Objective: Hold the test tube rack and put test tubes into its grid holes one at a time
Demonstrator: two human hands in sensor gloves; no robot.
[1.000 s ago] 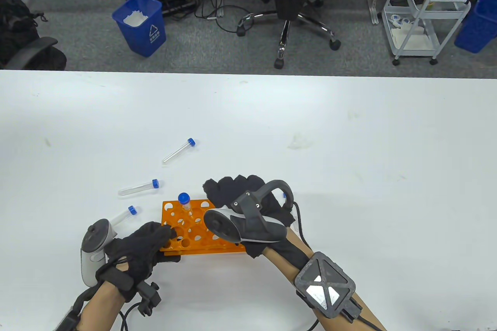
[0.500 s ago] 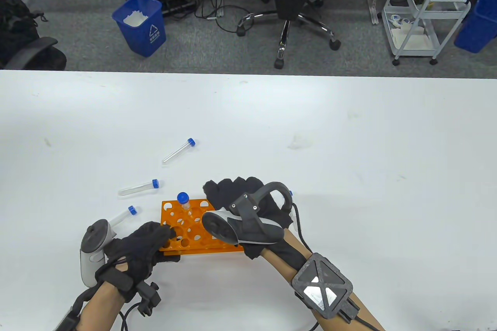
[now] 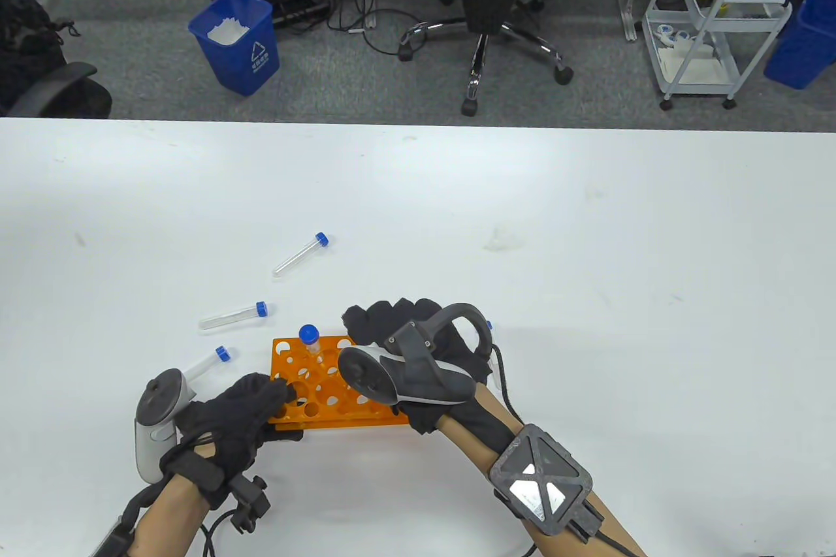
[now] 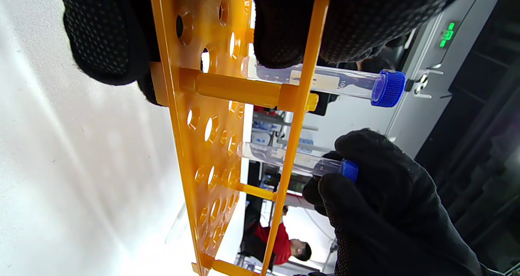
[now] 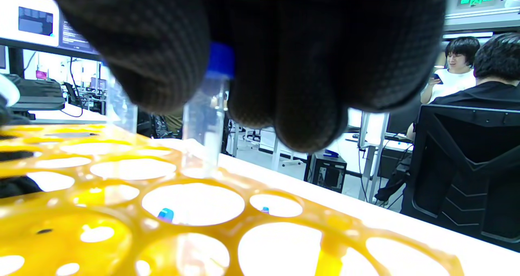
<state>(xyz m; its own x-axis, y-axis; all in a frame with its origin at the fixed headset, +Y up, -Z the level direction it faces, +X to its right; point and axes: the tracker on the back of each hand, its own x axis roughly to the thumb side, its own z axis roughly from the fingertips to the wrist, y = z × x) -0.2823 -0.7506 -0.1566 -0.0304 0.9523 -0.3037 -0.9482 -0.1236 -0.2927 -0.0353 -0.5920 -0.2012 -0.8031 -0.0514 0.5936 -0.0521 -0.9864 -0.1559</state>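
The orange test tube rack [image 3: 326, 387] lies near the table's front edge. My left hand [image 3: 277, 403] grips its left end, with the fingers [image 4: 105, 32] wrapped around its plates in the left wrist view. One blue-capped tube [image 3: 309, 340] stands in a back hole. My right hand [image 3: 375, 325] is over the rack's back right part. It pinches a second tube [image 4: 292, 160] by its blue cap. That tube [image 5: 205, 121] stands upright with its lower end through a top-plate hole. Both tubes pass through the rack [image 4: 211, 146].
Three loose blue-capped tubes lie on the white table left of and behind the rack: one far [image 3: 300, 254], one in the middle [image 3: 234, 315], one by my left hand's tracker [image 3: 208, 362]. A small blue bit [image 3: 488, 324] shows behind my right hand.
My right hand has edged slightly left over the rack with the tube. My left hand, the rack and the loose tubes have stayed put.
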